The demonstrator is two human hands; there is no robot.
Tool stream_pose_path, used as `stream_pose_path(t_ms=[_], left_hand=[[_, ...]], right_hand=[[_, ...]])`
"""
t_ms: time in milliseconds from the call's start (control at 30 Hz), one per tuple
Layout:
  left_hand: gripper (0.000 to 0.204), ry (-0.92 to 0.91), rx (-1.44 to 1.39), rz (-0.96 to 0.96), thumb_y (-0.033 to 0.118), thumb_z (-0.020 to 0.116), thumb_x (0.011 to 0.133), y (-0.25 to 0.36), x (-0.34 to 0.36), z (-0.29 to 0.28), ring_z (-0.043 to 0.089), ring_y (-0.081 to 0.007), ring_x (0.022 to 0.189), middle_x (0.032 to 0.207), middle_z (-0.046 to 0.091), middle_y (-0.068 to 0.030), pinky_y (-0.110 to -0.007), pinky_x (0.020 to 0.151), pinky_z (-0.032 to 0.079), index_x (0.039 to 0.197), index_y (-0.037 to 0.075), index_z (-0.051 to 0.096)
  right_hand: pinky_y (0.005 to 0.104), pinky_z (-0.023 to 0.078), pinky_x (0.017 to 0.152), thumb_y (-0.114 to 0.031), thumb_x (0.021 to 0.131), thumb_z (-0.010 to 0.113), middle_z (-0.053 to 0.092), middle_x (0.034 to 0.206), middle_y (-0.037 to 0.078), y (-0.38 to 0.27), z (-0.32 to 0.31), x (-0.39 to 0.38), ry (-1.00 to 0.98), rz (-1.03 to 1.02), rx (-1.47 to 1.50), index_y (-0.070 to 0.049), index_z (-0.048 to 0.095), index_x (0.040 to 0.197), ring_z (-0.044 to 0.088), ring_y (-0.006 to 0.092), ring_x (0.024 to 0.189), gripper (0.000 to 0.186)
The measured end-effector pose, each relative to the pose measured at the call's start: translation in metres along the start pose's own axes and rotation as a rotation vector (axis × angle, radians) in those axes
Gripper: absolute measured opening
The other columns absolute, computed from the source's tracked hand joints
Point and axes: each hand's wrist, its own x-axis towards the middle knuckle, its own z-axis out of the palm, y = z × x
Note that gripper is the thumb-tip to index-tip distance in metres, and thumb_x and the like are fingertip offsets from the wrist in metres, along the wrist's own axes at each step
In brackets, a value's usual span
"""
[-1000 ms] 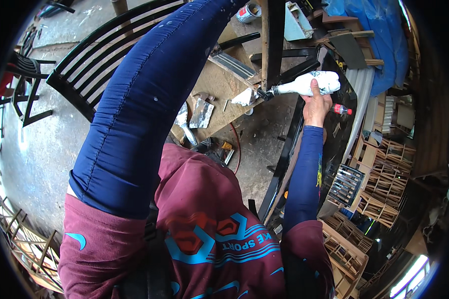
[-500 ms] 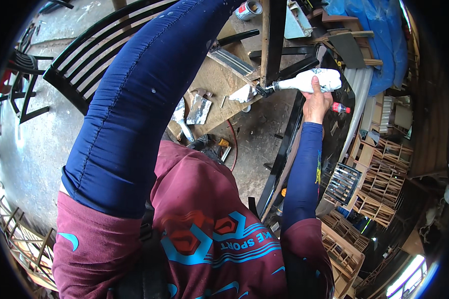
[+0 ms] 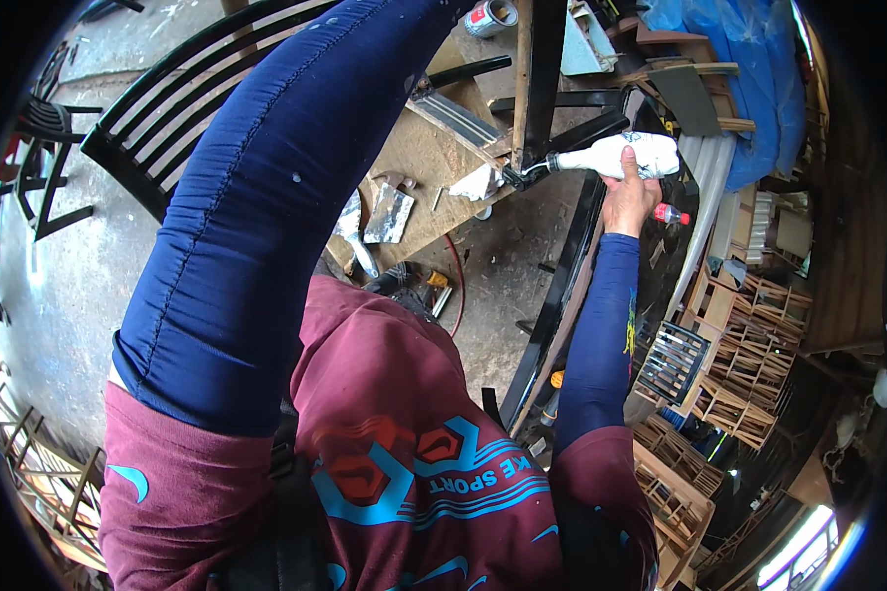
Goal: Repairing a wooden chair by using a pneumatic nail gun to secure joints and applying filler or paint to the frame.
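Note:
A white squeeze bottle (image 3: pixel 599 160) lies on its side in my right hand (image 3: pixel 629 207), whose fingers are wrapped around its body with the thumb on top. Its dark nozzle end points left at a joint of the black-painted wooden frame (image 3: pixel 540 79); whether the tip touches the wood I cannot tell. My left arm (image 3: pixel 266 167) reaches up past the top edge, so the left hand is out of sight. Below the frame, a wooden board (image 3: pixel 468 212) carries a scraper (image 3: pixel 389 214) with a stained blade, a paintbrush (image 3: pixel 353 231) and a crumpled white piece (image 3: pixel 478 183).
A black slatted chair back (image 3: pixel 182 98) stands at the left. Top centre holds a paint can (image 3: pixel 491 18). Beside my right hand lies a red-capped bottle (image 3: pixel 670 214). Blue plastic sheeting (image 3: pixel 759 89) and stacked wooden frames (image 3: pixel 749 364) fill the right. A red cord (image 3: pixel 460 281) crosses the floor.
The white bottle and my right hand have shifted slightly right, and the nozzle end sits a little farther from the frame joint. The whole view has moved a little.

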Motion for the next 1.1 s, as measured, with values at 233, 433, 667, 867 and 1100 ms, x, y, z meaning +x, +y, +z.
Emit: stream_pose_path(t_ms=[233, 433, 667, 867, 1100], left_hand=[[0.042, 0.009, 0.025, 0.017, 0.024, 0.081, 0.067, -0.001, 0.002, -0.001, 0.075, -0.0341, 0.09, 0.091, 0.076, -0.0206, -0.04, 0.085, 0.06, 0.106, 0.007, 0.08], [0.042, -0.001, 0.016, 0.005, 0.024, 0.08, 0.067, 0.0, 0.002, -0.004, 0.075, -0.0342, 0.09, 0.091, 0.076, -0.0198, -0.04, 0.084, 0.06, 0.105, 0.007, 0.08], [0.043, 0.03, 0.029, 0.007, 0.025, 0.082, 0.068, -0.002, 0.003, -0.003, 0.074, -0.0349, 0.093, 0.094, 0.076, -0.0213, -0.04, 0.086, 0.059, 0.107, 0.007, 0.08], [0.044, 0.038, 0.02, 0.012, 0.025, 0.083, 0.068, -0.003, 0.003, -0.003, 0.074, -0.0354, 0.095, 0.095, 0.075, -0.0223, -0.04, 0.088, 0.059, 0.108, 0.006, 0.079], [0.044, 0.035, 0.039, -0.005, 0.025, 0.083, 0.068, -0.005, 0.007, -0.003, 0.074, -0.0355, 0.094, 0.097, 0.075, -0.0223, -0.04, 0.088, 0.059, 0.108, 0.007, 0.08]], right_hand=[[0.0547, 0.062, 0.085, -0.007, 0.088, 0.081, 0.071, 0.121, 0.017, 0.003, 0.004, 0.007, 0.003, -0.008, -0.005, 0.001, 0.061, 0.131, 0.072, 0.032, 0.107, 0.048], [0.0544, 0.062, 0.085, -0.007, 0.088, 0.081, 0.071, 0.121, 0.017, 0.006, 0.002, 0.011, 0.001, -0.011, -0.015, 0.001, 0.061, 0.131, 0.072, 0.0318, 0.107, 0.049], [0.0543, 0.062, 0.084, -0.006, 0.088, 0.081, 0.071, 0.12, 0.017, 0.006, 0.004, 0.011, 0.013, -0.023, -0.007, 0.001, 0.062, 0.129, 0.072, 0.0314, 0.106, 0.047], [0.0543, 0.063, 0.083, -0.006, 0.09, 0.078, 0.071, 0.119, 0.015, 0.004, 0.005, 0.011, 0.019, -0.009, -0.008, 0.0, 0.061, 0.129, 0.072, 0.0314, 0.105, 0.043], [0.0558, 0.063, 0.082, -0.005, 0.091, 0.077, 0.071, 0.119, 0.017, -0.003, 0.011, 0.003, 0.074, -0.043, -0.081, 0.003, 0.06, 0.128, 0.073, 0.0327, 0.104, 0.041]])
